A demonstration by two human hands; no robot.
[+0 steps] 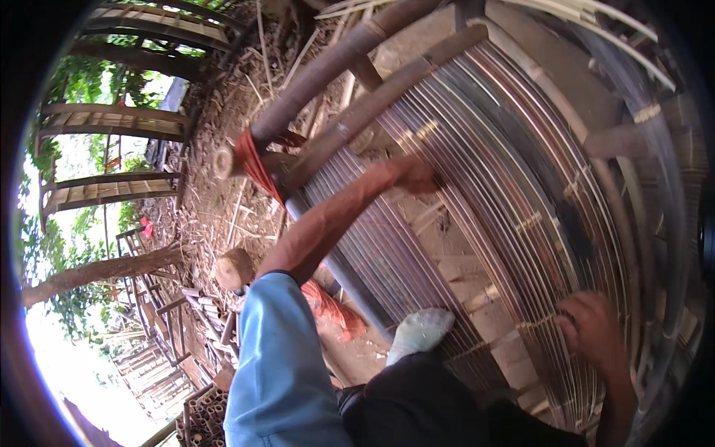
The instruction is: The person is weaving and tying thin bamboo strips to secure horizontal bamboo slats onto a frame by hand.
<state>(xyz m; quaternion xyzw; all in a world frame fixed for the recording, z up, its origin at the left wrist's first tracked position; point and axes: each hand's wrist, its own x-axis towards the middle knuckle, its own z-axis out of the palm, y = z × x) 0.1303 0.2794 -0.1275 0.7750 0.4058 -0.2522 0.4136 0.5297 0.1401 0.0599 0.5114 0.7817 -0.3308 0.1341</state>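
A panel of long thin bamboo slats, tied across with pale bindings, lies over a wooden pole frame. My left hand reaches to the edge of the slats beside a gap, its fingers bent downward and their tips in shadow. Further right and nearer, my right hand rests on the slats with curled fingers, by a line of pale binding; what it pinches, if anything, is hidden. A dark ring shows on one finger. Between the slats and my dark-clothed leg is a foot in a pale covering.
Red cloth wraps the frame's left corner, and more red cloth lies below. A cut log end stands beside my left arm. Stacked bamboo pieces sit at lower left. Curved pale strips arch over the far right.
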